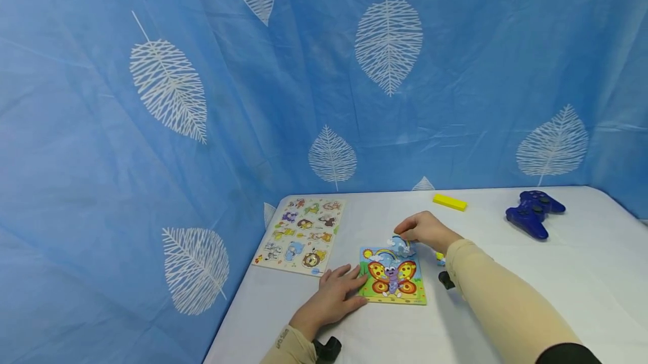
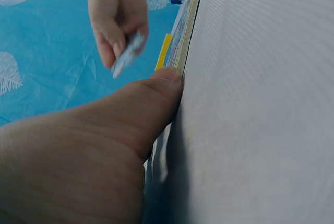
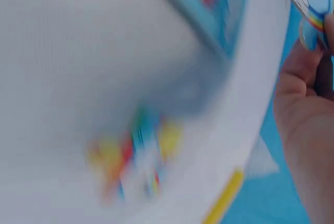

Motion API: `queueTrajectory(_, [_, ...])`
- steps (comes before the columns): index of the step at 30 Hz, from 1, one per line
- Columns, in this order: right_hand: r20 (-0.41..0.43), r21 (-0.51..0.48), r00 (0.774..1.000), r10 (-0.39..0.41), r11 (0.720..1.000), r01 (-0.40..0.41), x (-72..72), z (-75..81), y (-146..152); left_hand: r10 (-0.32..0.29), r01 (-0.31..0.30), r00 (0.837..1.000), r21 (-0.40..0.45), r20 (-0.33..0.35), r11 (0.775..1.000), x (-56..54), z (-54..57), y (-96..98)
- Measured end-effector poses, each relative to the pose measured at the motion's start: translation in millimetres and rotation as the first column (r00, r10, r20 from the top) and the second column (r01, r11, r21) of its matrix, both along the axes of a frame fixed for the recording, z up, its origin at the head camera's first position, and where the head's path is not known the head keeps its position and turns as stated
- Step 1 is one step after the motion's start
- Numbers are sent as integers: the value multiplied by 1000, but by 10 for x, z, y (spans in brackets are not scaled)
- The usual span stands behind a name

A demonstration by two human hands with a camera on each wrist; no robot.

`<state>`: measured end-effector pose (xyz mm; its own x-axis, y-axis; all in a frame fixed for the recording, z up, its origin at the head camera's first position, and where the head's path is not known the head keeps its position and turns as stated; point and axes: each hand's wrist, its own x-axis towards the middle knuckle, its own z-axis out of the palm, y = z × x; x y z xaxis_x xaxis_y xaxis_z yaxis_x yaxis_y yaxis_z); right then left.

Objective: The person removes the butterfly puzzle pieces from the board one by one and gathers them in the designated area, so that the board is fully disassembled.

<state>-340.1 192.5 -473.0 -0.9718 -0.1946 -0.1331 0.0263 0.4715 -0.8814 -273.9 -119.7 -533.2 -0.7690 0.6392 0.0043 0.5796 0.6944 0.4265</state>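
Observation:
A square butterfly puzzle board (image 1: 395, 300) lies on the white table. My left hand (image 1: 336, 295) rests at its left side, fingers spread, with fingertips touching the board's edge; the left wrist view shows the thumb (image 2: 151, 96) against that edge. Above the board's upper right corner, my right hand (image 1: 427, 230) pinches a light-blue puzzle piece (image 1: 402, 247) with a rainbow and clouds on it. In the right wrist view the same puzzle piece (image 3: 312, 6) stands clear of the board, between thumb and fingers.
Loose puzzle pieces (image 3: 135, 156), blurred, lie right of the board, mostly hidden by my right arm in the head view. An animal puzzle board (image 1: 298, 234) lies at left. Farther back are a yellow block (image 1: 449, 202) and a blue game controller (image 1: 534, 214).

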Motion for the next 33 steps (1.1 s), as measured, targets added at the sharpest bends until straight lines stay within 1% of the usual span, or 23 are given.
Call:
queueTrajectory(4, [29, 49, 998, 50, 997, -52, 22, 167, 390, -1, 1, 1000, -3, 2, 1000, 0, -7, -13])
queueTrajectory(7, [68, 104, 997, 31, 994, -38, 61, 230, 695, 4, -4, 1000, -12, -7, 1000, 4, -11, -8])
queueTrajectory(9, [99, 150, 995, -2, 989, -13, 92, 240, 874, 8, -9, 1000, -14, -9, 1000, 6, -11, -3])
queueTrajectory(11, [129, 194, 991, -43, 981, 17, 122, 215, 1023, 9, -9, 1000, -11, -9, 1000, 7, -14, -1])
queueTrajectory(15, [169, 265, 983, -69, 964, 22, 190, 139, 1232, 11, -11, 1000, 4, 4, 1000, 8, -22, -3])
queueTrajectory(19, [186, 297, 979, -78, 955, 20, 246, 65, 1338, 4, -3, 1000, 12, -3, 1000, 13, -33, -5])
queueTrajectory(24, [181, 335, 981, -62, 942, -2, 287, 20, 1381, -6, 6, 1000, -1, -12, 1000, 11, -51, -14])
queueTrajectory(30, [151, 359, 988, -40, 933, -17, 289, -39, 1388, 11, -11, 1000, 0, 16, 1000, 3, -42, -15])
queueTrajectory(33, [130, 362, 991, -29, 932, -20, 275, -75, 1375, 13, -13, 1000, 3, 17, 1000, -6, -39, -11])
